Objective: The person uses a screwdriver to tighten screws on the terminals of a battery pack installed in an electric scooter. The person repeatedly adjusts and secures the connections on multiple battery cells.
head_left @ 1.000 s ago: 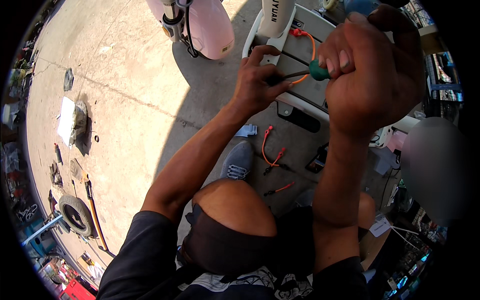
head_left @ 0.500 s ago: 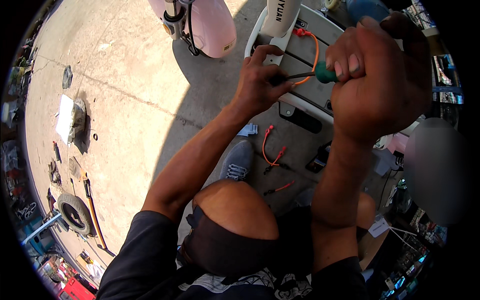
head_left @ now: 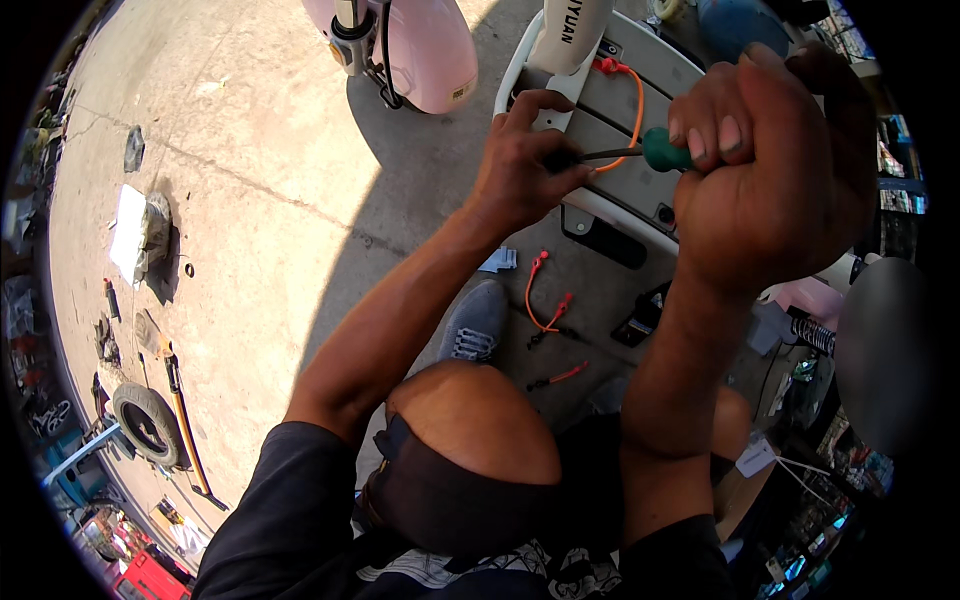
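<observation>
Clamped round the green handle of a screwdriver [head_left: 664, 150], my right grip [head_left: 770, 180] is a closed fist above the right part of a scooter's grey deck [head_left: 612, 195]. The screwdriver lies level above that deck, its dark shaft running left from the handle to my left grip [head_left: 525, 160], which is at the deck's left edge with fingers curled in; the space between those fingertips is in shadow, so I cannot tell whether they are clamped on anything. An orange cord [head_left: 640, 105] bows over the deck from a red fitting [head_left: 607, 66], passing by the shaft and ending close to my left thumb. At the deck's far left corner rises a white post [head_left: 572, 35], and a black flat part [head_left: 605, 238] juts from its near edge. On the floor [head_left: 250, 150] nearer me than the deck lie a curved orange cord with red ends [head_left: 528, 290], a shorter red cord [head_left: 570, 374] and a black object [head_left: 641, 315], with my grey shoe [head_left: 476, 315] beside them. Left of the deck is a pink panel [head_left: 440, 50]; well off that way are a white sheet [head_left: 128, 232], a tyre [head_left: 125, 420] and an orange-shafted tool [head_left: 187, 430].
</observation>
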Demonstrator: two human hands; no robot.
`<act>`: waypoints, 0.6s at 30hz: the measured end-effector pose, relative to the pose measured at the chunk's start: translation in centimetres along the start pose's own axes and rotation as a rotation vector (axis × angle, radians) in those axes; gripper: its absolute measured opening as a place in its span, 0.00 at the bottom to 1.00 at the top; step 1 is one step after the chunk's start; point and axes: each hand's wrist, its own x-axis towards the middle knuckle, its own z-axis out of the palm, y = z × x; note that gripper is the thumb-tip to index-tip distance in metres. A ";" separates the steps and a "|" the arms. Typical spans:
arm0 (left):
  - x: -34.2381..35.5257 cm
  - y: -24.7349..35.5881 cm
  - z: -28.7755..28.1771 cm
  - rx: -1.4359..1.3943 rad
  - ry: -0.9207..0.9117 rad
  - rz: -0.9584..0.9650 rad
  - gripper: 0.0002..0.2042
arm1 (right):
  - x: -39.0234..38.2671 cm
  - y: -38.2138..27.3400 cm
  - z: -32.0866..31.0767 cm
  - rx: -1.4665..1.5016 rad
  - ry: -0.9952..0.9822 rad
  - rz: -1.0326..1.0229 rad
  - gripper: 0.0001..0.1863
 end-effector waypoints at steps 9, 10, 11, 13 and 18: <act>0.3 -0.6 -0.2 0.010 0.005 0.120 0.11 | 0.1 0.4 -0.2 -0.024 -0.005 -0.013 0.08; 0.3 -0.7 -0.2 0.015 0.007 0.129 0.11 | 0.1 0.5 -0.3 -0.025 -0.011 -0.016 0.07; 0.2 -0.7 -0.2 0.020 0.009 0.138 0.11 | 0.1 0.5 -0.3 -0.017 -0.022 -0.018 0.07; 0.4 -0.7 -0.2 0.032 0.012 0.151 0.11 | 0.1 0.3 -0.1 -0.024 -0.020 -0.013 0.06; 0.3 -0.7 -0.2 0.011 0.003 0.112 0.11 | 0.1 0.1 0.2 -0.044 -0.004 0.007 0.05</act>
